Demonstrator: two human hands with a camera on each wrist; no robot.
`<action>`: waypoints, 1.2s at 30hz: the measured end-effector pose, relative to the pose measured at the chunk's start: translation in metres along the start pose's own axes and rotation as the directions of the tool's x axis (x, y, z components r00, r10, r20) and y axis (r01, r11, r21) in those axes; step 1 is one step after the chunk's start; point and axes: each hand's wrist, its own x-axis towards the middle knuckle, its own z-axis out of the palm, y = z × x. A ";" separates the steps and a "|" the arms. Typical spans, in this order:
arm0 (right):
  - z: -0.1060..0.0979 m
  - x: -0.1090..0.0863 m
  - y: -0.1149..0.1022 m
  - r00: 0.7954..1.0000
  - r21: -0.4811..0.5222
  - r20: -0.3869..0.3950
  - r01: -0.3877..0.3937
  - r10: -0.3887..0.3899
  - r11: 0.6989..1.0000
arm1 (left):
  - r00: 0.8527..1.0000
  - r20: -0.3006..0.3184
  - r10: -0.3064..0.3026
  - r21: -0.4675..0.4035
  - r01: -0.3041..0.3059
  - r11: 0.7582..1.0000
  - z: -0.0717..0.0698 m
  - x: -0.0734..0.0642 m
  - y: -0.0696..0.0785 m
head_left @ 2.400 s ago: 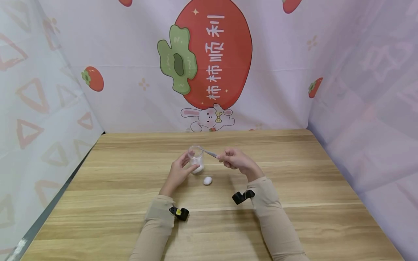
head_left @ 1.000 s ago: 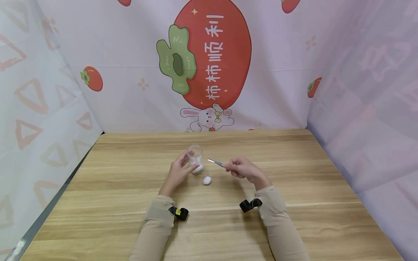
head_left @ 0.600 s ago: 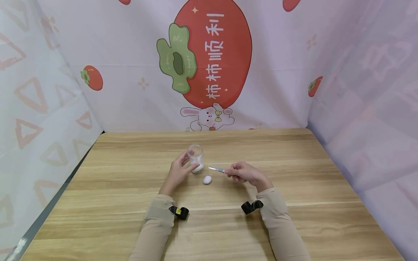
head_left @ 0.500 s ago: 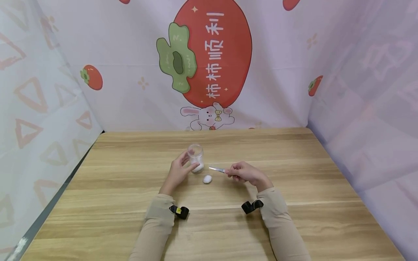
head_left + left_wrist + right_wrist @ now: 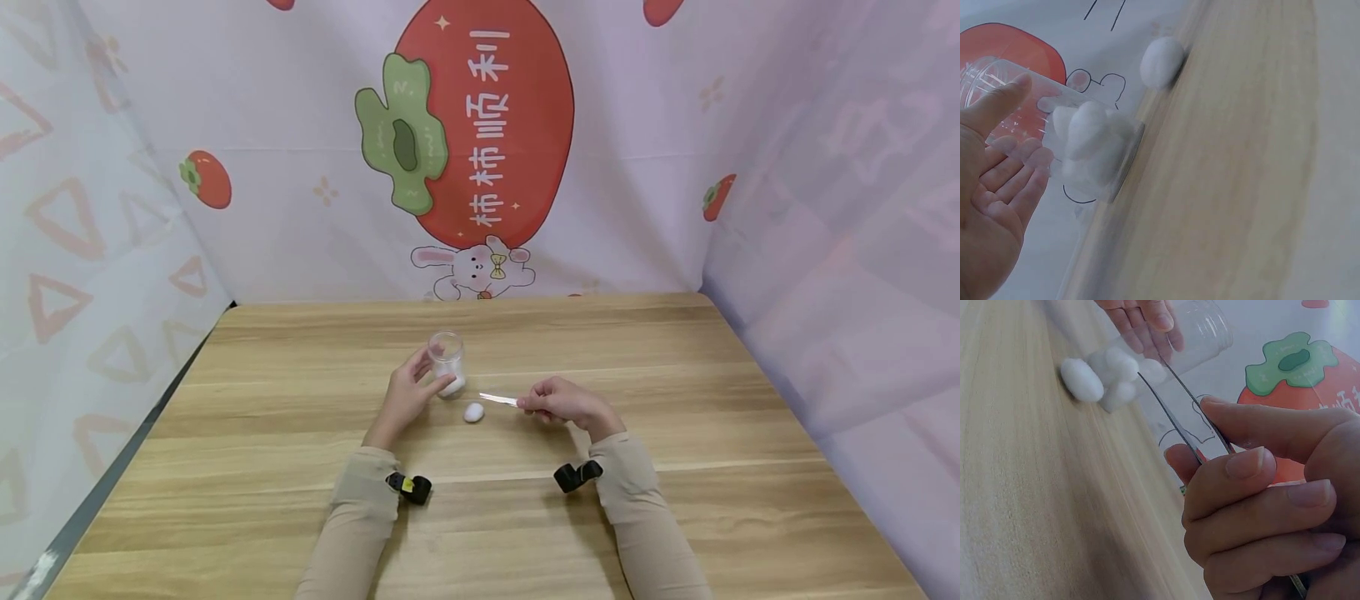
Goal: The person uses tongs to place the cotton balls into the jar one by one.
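Note:
My left hand (image 5: pixel 408 395) holds a clear jar (image 5: pixel 446 348) upright on the table, thumb on one side and fingers on the other. Several white cotton balls (image 5: pixel 1091 147) lie in the bottom of the jar, seen in the left wrist view. One more cotton ball (image 5: pixel 473 412) rests on the wood just outside it, on the near right. My right hand (image 5: pixel 564 402) pinches metal tweezers (image 5: pixel 498 400) between thumb and fingers. The two tips stand apart with nothing between them, to the right of the loose cotton ball and not touching it.
The wooden table (image 5: pixel 480 533) reaches back to a printed cloth (image 5: pixel 300 242) with persimmons and a rabbit. More cloth hangs at the left and right sides. Each wrist wears a black camera (image 5: pixel 577 477) on a strap.
My right hand has drawn the tweezers away from the jar's mouth, to the right and down towards the table beside the loose cotton ball. The left hand and jar have stayed in place.

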 end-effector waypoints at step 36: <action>0.006 0.008 0.019 0.996 -0.018 0.015 -0.083 0.083 0.996 | 0.999 0.027 -0.044 0.006 0.043 0.999 -0.005 -0.012 0.031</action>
